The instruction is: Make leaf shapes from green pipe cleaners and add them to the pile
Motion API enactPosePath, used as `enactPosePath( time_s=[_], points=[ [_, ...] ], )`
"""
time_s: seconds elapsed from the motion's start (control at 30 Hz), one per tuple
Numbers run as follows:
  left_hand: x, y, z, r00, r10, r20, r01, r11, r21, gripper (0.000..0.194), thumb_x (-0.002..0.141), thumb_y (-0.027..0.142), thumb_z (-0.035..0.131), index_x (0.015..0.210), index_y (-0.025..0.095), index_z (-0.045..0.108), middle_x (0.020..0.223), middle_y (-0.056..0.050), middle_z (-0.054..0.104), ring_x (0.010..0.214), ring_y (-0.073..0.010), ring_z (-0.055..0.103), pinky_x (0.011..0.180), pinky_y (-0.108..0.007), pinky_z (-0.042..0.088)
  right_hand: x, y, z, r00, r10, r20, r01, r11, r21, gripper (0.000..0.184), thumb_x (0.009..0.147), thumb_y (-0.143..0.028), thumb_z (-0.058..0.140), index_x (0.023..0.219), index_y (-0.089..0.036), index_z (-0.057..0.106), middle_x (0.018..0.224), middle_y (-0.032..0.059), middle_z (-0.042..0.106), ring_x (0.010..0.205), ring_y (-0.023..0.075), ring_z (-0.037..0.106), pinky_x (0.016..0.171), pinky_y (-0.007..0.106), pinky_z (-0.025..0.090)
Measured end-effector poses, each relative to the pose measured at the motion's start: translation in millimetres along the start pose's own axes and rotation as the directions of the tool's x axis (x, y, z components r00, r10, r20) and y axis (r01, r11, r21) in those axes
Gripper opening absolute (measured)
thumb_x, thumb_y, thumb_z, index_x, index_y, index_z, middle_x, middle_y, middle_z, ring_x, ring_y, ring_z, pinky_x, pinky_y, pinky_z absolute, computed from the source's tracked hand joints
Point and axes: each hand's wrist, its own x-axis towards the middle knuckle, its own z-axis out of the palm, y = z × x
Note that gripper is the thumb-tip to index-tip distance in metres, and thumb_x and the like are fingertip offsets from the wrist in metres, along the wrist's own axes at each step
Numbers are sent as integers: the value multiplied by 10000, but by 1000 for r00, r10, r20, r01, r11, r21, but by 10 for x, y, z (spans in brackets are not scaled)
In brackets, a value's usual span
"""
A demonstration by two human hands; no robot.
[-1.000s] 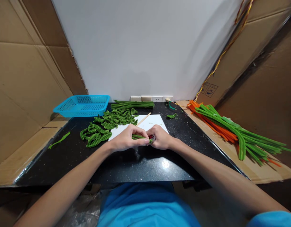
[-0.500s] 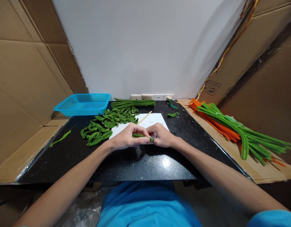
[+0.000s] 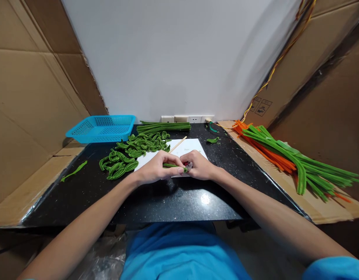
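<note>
My left hand (image 3: 159,167) pinches a green chenille stem piece (image 3: 171,165) between thumb and fingers. Its end reaches across to my right hand (image 3: 199,166), which is closed around a small tool (image 3: 189,166) with grey metal and a bit of red showing. Most of that tool is hidden in the fist, so its kind cannot be made out. Both hands meet above the near edge of a white sheet (image 3: 194,147). Just beyond and to the left lies a pile of bent green chenille loops (image 3: 141,144). A thin wooden stick (image 3: 178,144) rests on the sheet.
A blue plastic basket (image 3: 102,130) stands at the back left, beside a bundle of green stems (image 3: 163,127). One loop (image 3: 212,140) lies right of the sheet, a green strip (image 3: 74,171) far left. Green stems (image 3: 296,159) and orange stems (image 3: 264,151) lie on cardboard at right.
The view has shifted very slightly. Both hands stay together in the same place, with the same green piece and tool in them.
</note>
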Motion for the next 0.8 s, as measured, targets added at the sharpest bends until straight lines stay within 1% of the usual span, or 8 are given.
enactPosePath(
  time_s=[0.1,0.2,0.3,0.43,0.53,0.63,0.7,0.8],
  points=[
    [2,-7,1,1000,-5,-5,5,1000,1,335,845,421,765,872,87,758,628,11,559,475,-62,429,436,-180,330,6,-14,-2,1000,1,10,0,1000,-16,145,688,-204,549,567,-172,477,564,-44,408,589,105,285,582,266,207],
    [1,-10,-1,1000,-1,-3,1,1000,14,329,848,416,764,872,87,758,633,9,565,481,-62,430,439,-181,325,6,-32,-7,1000,-7,16,8,998,-59,189,675,-203,553,542,-178,421,537,-59,343,569,99,245,571,272,192],
    [0,1,-2,1000,11,2,-11,1000,28,318,846,406,768,862,89,762,637,8,576,480,-61,434,446,-184,325,-1,-62,-14,1000,4,7,-3,993,-120,194,661,-203,555,534,-182,410,520,-62,320,552,98,231,561,279,183],
    [0,12,-7,996,85,3,-85,994,74,269,841,366,776,855,98,784,687,-14,654,538,-74,496,515,-190,374,-15,-120,-28,1000,9,4,-8,978,-207,203,658,-220,558,523,-189,409,502,-55,346,531,102,217,553,289,190],
    [-4,1,-27,989,145,13,-145,982,119,238,843,349,774,861,113,805,780,-54,736,683,-126,611,643,-210,453,-19,-172,-41,1000,18,0,-17,963,-268,202,665,-234,557,524,-194,418,494,-45,376,521,108,209,554,294,201],
    [-15,-11,-49,985,170,14,-170,977,131,229,832,342,786,858,116,813,810,-78,760,758,-163,662,719,-235,492,-20,-217,-44,999,43,-2,-42,950,-310,151,648,-224,557,543,-196,452,506,-26,451,517,115,274,562,297,210],
    [-24,-10,-54,989,145,16,-146,984,102,245,819,347,798,862,106,808,808,-84,755,656,-135,634,627,-218,487,-22,-231,-38,999,42,-8,-43,947,-319,130,644,-216,558,557,-195,464,528,-11,507,525,122,339,572,297,222],
    [-32,0,-46,997,73,24,-73,997,15,289,815,372,798,873,89,791,812,-88,736,467,-70,515,441,-187,411,-23,-217,-22,999,11,-37,-22,952,-306,103,656,-203,557,586,-195,481,575,2,565,557,133,423,596,295,247]
  ],
)
